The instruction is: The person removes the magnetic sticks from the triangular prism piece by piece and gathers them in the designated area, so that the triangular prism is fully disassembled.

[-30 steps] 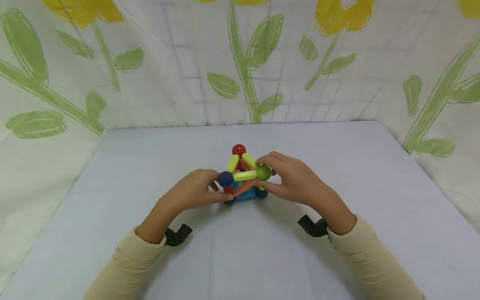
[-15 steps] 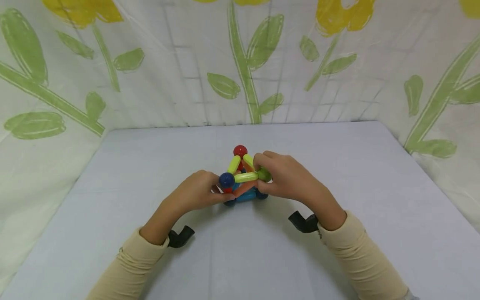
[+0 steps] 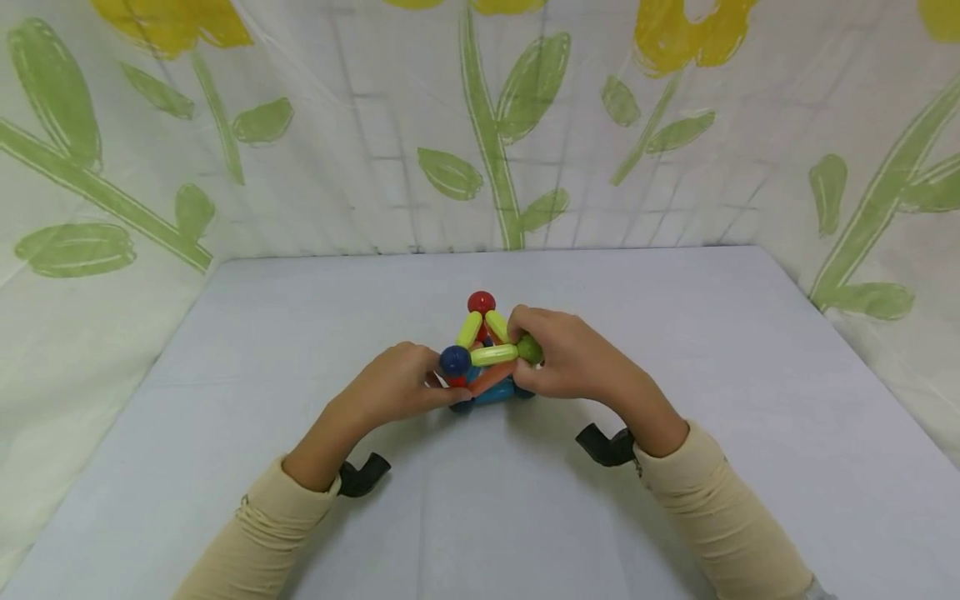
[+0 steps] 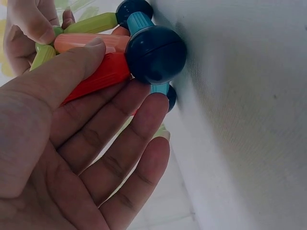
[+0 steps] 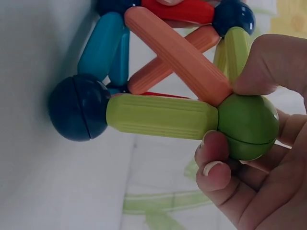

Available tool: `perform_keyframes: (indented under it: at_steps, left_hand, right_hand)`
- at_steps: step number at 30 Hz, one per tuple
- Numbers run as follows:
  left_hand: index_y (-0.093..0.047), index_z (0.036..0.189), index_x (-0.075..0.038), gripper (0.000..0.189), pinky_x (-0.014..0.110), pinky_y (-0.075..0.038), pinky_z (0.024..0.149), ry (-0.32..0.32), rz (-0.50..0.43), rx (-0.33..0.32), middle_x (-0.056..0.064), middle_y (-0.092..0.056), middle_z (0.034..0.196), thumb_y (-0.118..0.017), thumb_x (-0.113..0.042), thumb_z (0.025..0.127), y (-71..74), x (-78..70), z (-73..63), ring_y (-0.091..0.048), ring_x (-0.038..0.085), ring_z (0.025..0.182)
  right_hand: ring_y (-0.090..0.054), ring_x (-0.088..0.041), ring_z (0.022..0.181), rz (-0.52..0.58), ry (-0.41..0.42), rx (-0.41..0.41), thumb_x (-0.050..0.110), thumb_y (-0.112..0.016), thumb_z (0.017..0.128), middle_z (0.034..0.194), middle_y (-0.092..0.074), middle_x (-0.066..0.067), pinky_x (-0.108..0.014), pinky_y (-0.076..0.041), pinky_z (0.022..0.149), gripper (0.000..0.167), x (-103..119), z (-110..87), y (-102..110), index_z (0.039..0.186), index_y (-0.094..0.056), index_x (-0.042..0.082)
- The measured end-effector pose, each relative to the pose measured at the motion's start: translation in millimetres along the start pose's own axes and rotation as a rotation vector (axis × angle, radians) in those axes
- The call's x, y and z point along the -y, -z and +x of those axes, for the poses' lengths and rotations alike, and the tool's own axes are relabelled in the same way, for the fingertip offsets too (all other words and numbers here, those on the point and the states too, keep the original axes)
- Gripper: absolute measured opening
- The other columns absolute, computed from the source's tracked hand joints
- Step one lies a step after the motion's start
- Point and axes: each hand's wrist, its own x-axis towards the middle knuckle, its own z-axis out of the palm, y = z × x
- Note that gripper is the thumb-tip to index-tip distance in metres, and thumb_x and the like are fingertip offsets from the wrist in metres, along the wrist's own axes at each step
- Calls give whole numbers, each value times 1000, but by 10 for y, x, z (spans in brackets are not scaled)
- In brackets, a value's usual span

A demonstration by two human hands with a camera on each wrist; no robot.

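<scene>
A magnetic stick-and-ball frame stands on the table between both hands. On its left side, my left hand [image 3: 393,383] pinches an upright red rod [image 4: 103,76] between thumb and fingers, just above a dark blue ball [image 4: 156,55] at the base. Thumb and fingers of my right hand [image 3: 570,354] grip the green ball [image 5: 247,124] at the upper right corner. An orange rod [image 5: 177,52] slants across the front, and a yellow-green rod [image 5: 160,117] runs from the green ball down to another dark blue ball [image 5: 79,108]. A red ball [image 3: 482,302] tops the far corner.
The frame rests on a pale-covered table [image 3: 465,517]. Behind and at the sides hangs a white curtain [image 3: 315,167] printed with yellow flowers and green leaves. Black wrist mounts [image 3: 363,475] stick out from both cuffs.
My right hand has moved slightly left and closed further round the green ball, covering more of it. The frame has shifted a little to the right, while the left hand keeps its hold.
</scene>
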Motion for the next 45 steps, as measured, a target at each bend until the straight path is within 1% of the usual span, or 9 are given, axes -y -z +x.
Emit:
perform_keyframes:
  at_steps: [10,15,21,29,31,35,38,41,45]
  left_hand:
    - [-74,78,-8,25,26,-50,54,-12,5,-9,-5,-69,70,-81,-30,87,-8,-15,-6,-61,6,60]
    - [-75,82,-7,23,25,-50,55,-13,12,-11,-5,-69,71,-81,-29,87,-12,-39,-1,-60,6,60]
    - [-75,81,-7,24,25,-50,54,-9,25,-18,-5,-69,72,-81,-29,87,-15,-48,-1,-59,6,59]
    - [-76,82,-5,25,25,-49,54,15,47,-19,-3,-70,73,-81,-30,86,-22,-59,-3,-58,7,58]
    - [-77,84,-5,25,25,-49,54,19,48,-17,-3,-71,74,-82,-29,86,-24,-62,-4,-58,7,59]
    - [-77,87,-4,24,25,-49,55,19,46,-17,-3,-71,75,-82,-28,86,-29,-65,-5,-59,7,60]
    - [-77,86,-5,24,25,-49,55,17,50,-22,-3,-70,74,-82,-28,86,-34,-63,-2,-59,7,59]
    - [-77,85,-5,25,25,-49,54,23,47,-23,-3,-70,74,-82,-29,86,-30,-64,-2,-58,7,58]
    - [-76,84,-5,27,26,-48,53,39,46,-17,-3,-70,74,-81,-31,86,-27,-67,-8,-57,8,57]
  right_hand:
    - [-45,-15,59,209,-42,28,3,-63,81,74,-50,0,-28,-39,52,19,-101,3,3,96,-55,12]
    - [-46,-18,62,303,-72,19,4,-64,84,78,-51,-3,-29,-39,55,18,-151,2,-10,97,-55,13]
    - [-47,-19,62,359,-91,11,3,-64,83,86,-55,-5,-30,-40,55,20,-165,8,-21,97,-54,13]
    - [-38,-18,57,358,-112,-177,-6,-56,83,74,-47,-7,-27,-34,51,15,-278,19,-19,86,-54,8]
    - [-39,-19,61,378,-133,-161,-6,-54,85,82,-47,-9,-28,-35,54,15,-316,13,4,94,-51,6]
    - [-38,-23,74,426,-157,-50,-8,-48,87,99,-40,-14,-31,-35,62,28,-370,0,42,112,-39,0]
    - [-38,-24,79,416,-158,-6,-8,-47,92,100,-36,-15,-32,-36,66,32,-415,-5,41,118,-31,-1]
    - [-44,-24,78,366,-160,-24,-7,-56,94,101,-44,-16,-31,-42,68,32,-485,13,13,120,-36,-4]
    - [-53,-25,78,280,-193,-69,-7,-67,89,113,-53,-19,-35,-50,74,33,-635,70,-61,120,-53,-4]
